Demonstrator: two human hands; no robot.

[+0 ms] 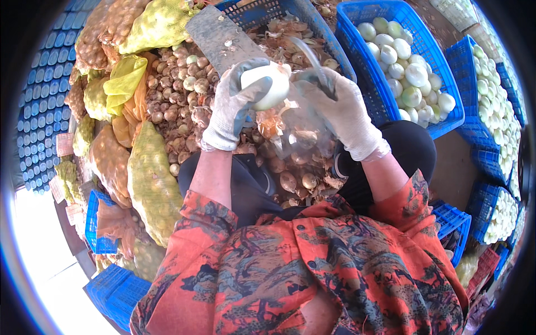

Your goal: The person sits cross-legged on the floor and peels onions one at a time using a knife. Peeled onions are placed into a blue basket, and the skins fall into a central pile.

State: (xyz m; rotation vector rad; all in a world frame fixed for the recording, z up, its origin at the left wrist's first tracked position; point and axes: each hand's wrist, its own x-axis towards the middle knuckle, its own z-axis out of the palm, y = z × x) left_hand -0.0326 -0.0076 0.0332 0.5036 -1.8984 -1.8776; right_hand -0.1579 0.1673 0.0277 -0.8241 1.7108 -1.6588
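Observation:
My left hand (228, 106), in a white knit glove with grey coated fingers, grips a large white onion (266, 90) from its left side. Most of this onion's surface is bare and smooth, with a bit of brown at its right end. In my right hand (341, 111), gloved alike, is a knife whose pale, blurred curved blade (310, 56) points up and away from the onion. My right fingertips are close to the onion's right end; whether they touch it is unclear. Loose skin pieces (270, 123) show just below the onion, partly blurred.
Unpeeled onions (180, 88) lie heaped at the left, beside filled yellow mesh sacks (153, 180). A board (226, 39) rests across a blue crate (335, 50) of onion skins. Peeled onions fill another blue crate (454, 100) on the right, with several more crates (465, 90) beyond.

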